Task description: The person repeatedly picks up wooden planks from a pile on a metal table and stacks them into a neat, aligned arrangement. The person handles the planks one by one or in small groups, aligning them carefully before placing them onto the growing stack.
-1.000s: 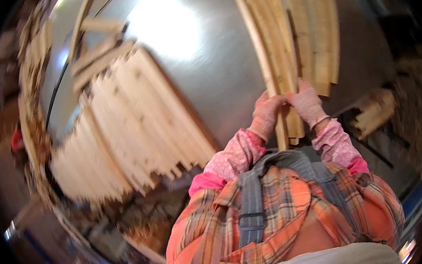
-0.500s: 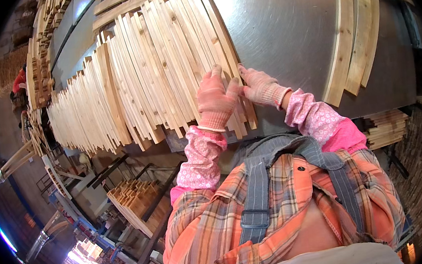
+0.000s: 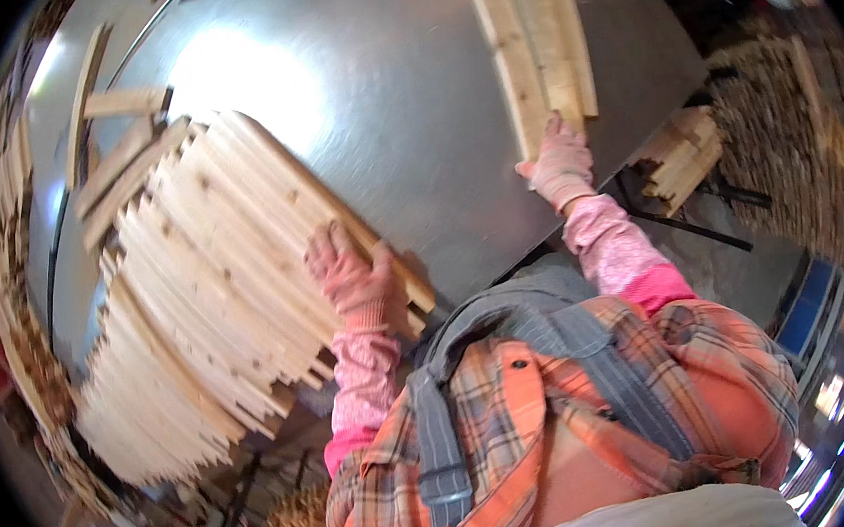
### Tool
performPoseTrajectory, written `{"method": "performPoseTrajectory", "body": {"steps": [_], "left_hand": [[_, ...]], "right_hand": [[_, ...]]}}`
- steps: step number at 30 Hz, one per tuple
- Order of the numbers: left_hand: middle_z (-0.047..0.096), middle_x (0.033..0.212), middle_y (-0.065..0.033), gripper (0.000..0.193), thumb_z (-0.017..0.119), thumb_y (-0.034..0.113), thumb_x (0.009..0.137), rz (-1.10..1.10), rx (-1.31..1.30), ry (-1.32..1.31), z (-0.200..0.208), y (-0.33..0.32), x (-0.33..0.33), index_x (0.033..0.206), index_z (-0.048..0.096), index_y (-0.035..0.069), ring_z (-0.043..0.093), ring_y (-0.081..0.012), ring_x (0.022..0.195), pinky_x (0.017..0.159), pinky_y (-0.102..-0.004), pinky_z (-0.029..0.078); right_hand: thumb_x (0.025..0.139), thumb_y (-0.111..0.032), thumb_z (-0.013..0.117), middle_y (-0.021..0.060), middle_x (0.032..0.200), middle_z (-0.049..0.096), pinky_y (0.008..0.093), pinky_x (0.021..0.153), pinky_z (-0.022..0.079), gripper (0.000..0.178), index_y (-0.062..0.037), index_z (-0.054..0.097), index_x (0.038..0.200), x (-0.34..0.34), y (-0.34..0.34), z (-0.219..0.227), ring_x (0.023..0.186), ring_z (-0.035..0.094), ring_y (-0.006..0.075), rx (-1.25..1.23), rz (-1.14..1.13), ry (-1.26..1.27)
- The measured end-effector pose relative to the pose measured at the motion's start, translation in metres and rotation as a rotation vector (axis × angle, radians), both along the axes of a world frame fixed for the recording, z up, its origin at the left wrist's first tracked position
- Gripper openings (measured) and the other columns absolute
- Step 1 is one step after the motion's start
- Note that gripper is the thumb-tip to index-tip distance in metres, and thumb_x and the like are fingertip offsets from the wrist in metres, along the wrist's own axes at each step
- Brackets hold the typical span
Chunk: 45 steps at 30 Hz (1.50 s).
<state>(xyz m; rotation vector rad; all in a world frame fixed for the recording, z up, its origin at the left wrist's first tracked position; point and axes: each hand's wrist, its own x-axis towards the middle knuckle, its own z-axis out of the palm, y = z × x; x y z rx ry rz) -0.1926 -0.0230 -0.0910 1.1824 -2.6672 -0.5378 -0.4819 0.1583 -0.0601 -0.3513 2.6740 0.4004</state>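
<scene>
My left hand (image 3: pixel 353 280), in a pinkish knitted work glove, lies spread on the near end of a long row of pale wooden strips (image 3: pixel 228 230). The strips lie side by side on a metal table (image 3: pixel 407 94), and the thumb points toward the row's right edge. To the right, my right hand (image 3: pixel 562 166), gloved alike, touches the near ends of a few wooden boards (image 3: pixel 515 65). Its fingers stretch over the ends and its thumb stands apart by the left board's edge. The fingertips' undersides are hidden.
Loose wood pieces (image 3: pixel 132 163) lie crosswise beyond the row's far left end. Below the table's right edge is a small stack of boards (image 3: pixel 679 156), with a large wood pile (image 3: pixel 781 122) farther right. Another wood stack (image 3: pixel 299 520) stands below the row.
My right hand has left the strip row and moved right to the boards. My left hand stays on the strips, its fingers now spread flat. The whole view has turned to the right.
</scene>
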Motion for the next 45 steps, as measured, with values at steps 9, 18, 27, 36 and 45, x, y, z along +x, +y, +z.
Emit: {"method": "performPoseTrajectory", "body": {"steps": [9, 18, 27, 36, 45], "left_hand": [[0.047, 0.150, -0.0212, 0.077, 0.072, 0.040, 0.080, -0.042, 0.030, -0.021, 0.006, -0.001, 0.000, 0.143, 0.053, 0.000, 0.039, -0.0430, 0.142, 0.121, -0.0537, 0.025], [0.045, 0.155, -0.0209, 0.078, 0.076, 0.037, 0.084, 0.001, 0.067, 0.045, 0.005, -0.008, 0.010, 0.148, 0.050, 0.001, 0.036, -0.0444, 0.147, 0.123, -0.0529, 0.026], [0.043, 0.159, -0.0185, 0.080, 0.076, 0.039, 0.083, -0.161, -0.059, -0.079, -0.006, -0.035, -0.036, 0.150, 0.050, 0.004, 0.034, -0.0446, 0.149, 0.125, -0.0515, 0.025], [0.050, 0.151, -0.0186, 0.063, 0.070, 0.036, 0.088, -0.204, 0.029, 0.058, 0.013, -0.017, -0.059, 0.142, 0.057, 0.006, 0.039, -0.0418, 0.145, 0.124, -0.0538, 0.025], [0.043, 0.152, -0.0321, 0.097, 0.079, 0.042, 0.083, 0.117, 0.691, 0.337, 0.061, 0.018, -0.039, 0.154, 0.035, -0.007, 0.046, -0.0433, 0.141, 0.116, -0.0435, 0.040]], "right_hand": [[0.075, -0.046, 0.089, 0.0147, 0.150, 0.048, 0.0440, 0.102, 0.053, 0.111, -0.0080, 0.028, 0.159, 0.008, 0.026, -0.001, 0.127, 0.059, 0.0336, -0.051, -0.179, -0.079], [0.076, -0.034, 0.085, 0.0286, 0.142, 0.051, 0.0473, 0.109, 0.048, 0.103, -0.0002, 0.028, 0.154, 0.085, 0.024, -0.005, 0.129, 0.055, 0.0452, -0.489, -0.039, -0.430], [0.082, -0.034, 0.074, 0.0208, 0.137, 0.062, 0.0483, 0.108, 0.048, 0.065, -0.0049, 0.058, 0.139, 0.095, -0.023, 0.011, 0.129, 0.059, 0.0383, -0.637, 0.385, -0.789], [0.080, -0.027, 0.070, 0.0188, 0.097, 0.076, 0.0422, 0.081, 0.057, 0.044, 0.0018, 0.071, 0.113, -0.060, 0.114, 0.009, 0.097, 0.075, 0.0329, -0.626, -0.405, -0.049], [0.088, -0.005, 0.062, 0.0052, 0.112, 0.069, 0.0286, 0.084, 0.055, 0.042, -0.0003, 0.060, 0.130, 0.113, 0.002, 0.053, 0.097, 0.067, 0.0149, -1.197, -0.581, -1.452]]}}
